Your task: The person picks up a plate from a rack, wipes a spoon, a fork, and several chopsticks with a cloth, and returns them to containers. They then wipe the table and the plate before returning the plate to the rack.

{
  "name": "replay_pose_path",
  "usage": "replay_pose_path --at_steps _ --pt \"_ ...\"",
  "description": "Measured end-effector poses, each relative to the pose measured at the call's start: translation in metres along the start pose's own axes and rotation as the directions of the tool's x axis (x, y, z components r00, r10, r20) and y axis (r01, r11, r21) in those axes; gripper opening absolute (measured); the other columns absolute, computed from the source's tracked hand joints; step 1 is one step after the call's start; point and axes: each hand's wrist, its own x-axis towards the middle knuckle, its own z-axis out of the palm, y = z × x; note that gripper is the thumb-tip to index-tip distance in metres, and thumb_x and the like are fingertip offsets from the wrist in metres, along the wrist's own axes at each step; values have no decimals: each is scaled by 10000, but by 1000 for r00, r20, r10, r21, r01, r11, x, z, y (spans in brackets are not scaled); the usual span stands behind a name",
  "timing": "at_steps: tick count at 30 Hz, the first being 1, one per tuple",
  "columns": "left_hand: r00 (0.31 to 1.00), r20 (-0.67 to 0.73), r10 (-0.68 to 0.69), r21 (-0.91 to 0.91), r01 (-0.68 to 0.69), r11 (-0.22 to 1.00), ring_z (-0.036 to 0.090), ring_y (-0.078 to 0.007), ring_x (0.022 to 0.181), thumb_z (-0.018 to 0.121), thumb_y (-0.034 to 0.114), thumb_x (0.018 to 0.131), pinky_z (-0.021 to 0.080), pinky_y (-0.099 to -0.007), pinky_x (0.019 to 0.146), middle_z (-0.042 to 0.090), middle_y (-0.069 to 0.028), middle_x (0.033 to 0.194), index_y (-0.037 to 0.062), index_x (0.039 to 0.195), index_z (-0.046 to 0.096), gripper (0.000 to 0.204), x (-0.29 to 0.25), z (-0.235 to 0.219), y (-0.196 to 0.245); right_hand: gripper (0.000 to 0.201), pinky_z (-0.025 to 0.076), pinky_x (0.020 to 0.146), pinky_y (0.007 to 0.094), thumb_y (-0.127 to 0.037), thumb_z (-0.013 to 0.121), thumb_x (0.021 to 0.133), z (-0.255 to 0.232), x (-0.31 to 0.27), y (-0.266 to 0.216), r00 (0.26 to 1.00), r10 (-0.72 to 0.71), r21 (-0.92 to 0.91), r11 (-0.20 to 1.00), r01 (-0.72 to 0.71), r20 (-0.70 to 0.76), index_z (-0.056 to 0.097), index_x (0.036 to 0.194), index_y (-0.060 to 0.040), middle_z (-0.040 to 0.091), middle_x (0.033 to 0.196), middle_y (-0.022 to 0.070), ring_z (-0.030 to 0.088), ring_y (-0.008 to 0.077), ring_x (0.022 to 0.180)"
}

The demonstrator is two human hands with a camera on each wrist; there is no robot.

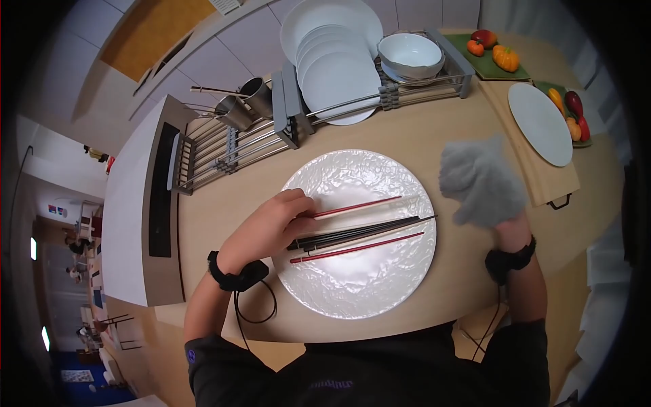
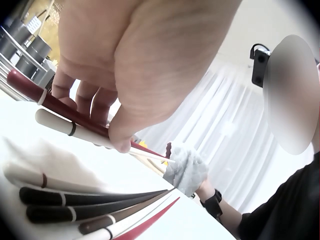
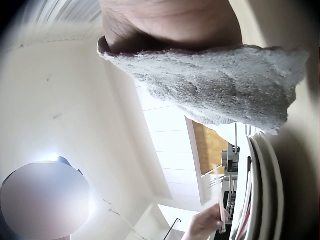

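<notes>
My left hand [image 1: 274, 220] is over the left side of a large white embossed plate [image 1: 352, 295]. Between thumb and fingers it pinches a red chopstick [image 2: 82, 117] and a white chopstick [image 2: 55, 120], side by side, tips pointing right. Below them on the plate lie several black chopsticks [image 2: 45, 196], a brown one [image 2: 95, 225] and another red chopstick [image 1: 366, 249]. Right of the plate, my right hand [image 3: 175, 22] is covered by a fluffy grey cloth [image 1: 481, 180] up to the wrist. The cloth hides its fingers, so I cannot tell how they lie.
Behind the plate stands a metal dish rack [image 1: 420, 91] with white plates [image 1: 339, 81], a bowl [image 1: 410, 54] and steel cups [image 1: 234, 114]. At right, a white oval plate [image 1: 540, 125] lies on a wooden board [image 1: 553, 186]. Toy vegetables [image 1: 505, 57] sit on green trays behind.
</notes>
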Motion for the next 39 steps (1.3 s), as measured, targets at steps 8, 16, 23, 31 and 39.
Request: replay_pose_path --at_steps 8,16,23,31,39 --pt "937 -324 -134 -601 -94 794 610 -167 703 512 135 1075 499 -307 678 608 -77 813 -13 1056 550 154 -6 -12 11 549 382 1180 470 -327 481 1075 3 6 0 976 -215 75 973 216 -20 410 1501 12 526 1467 163 522 303 1333" --pt "936 -345 -66 -473 -113 874 506 -71 628 502 133 1081 401 -234 572 559 -13 744 -4 1057 559 150 -11 -18 40 491 417 1160 444 -336 447 1091 39 48 -26 937 -342 222 921 319 73 448 1478 -34 527 1478 130 539 278 1323" --pt "948 -317 -23 -368 -101 925 570 -224 625 531 127 1058 458 -349 616 582 -99 701 3 1053 578 133 -11 -17 46 504 462 1114 406 -327 531 1067 129 78 21 868 -484 -205 866 456 -113 439 1482 -56 529 1447 97 550 227 1305" --pt "942 -334 -31 -375 -102 921 574 -239 615 532 120 1055 458 -358 611 581 -109 692 1 1062 591 133 -10 -12 40 633 383 1188 444 -413 496 1065 137 77 49 867 -493 -363 798 482 67 343 1573 -68 425 1579 113 446 260 1442" --pt "940 -340 -41 -393 -102 914 569 -144 620 545 110 1054 450 -294 597 600 -69 703 -22 1058 607 146 -5 -8 37 629 457 1116 428 -450 464 1070 150 79 43 922 -385 -269 885 380 38 353 1548 -56 480 1503 117 527 243 1344"
